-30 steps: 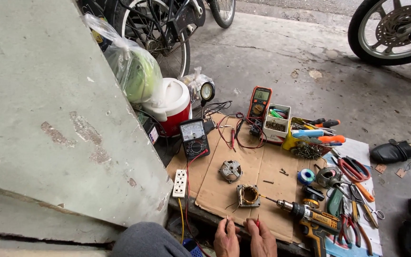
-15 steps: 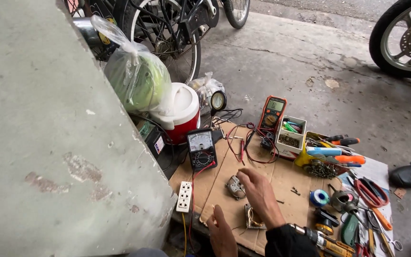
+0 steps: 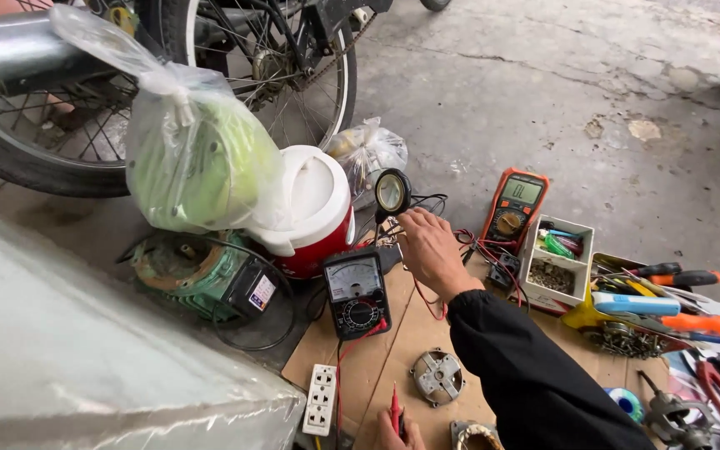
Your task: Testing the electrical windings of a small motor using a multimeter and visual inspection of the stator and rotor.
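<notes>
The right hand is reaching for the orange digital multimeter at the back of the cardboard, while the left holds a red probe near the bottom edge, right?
Not quite. In the head view the right hand reaches toward the small round black-rimmed lamp, not the orange digital multimeter, which sits untouched to the side. The rest holds: the left hand holds a red probe near the bottom edge.

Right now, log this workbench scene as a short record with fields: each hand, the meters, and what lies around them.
right hand: reaching forward, fingers at the tangle of wires beside the small round magnifier lamp
left hand: at the bottom edge, holding a red test probe
analog multimeter: black, propped on the cardboard sheet
digital multimeter: orange case, behind the wires
nearby: round metal motor part, white power strip, red and white cooler jug
</notes>
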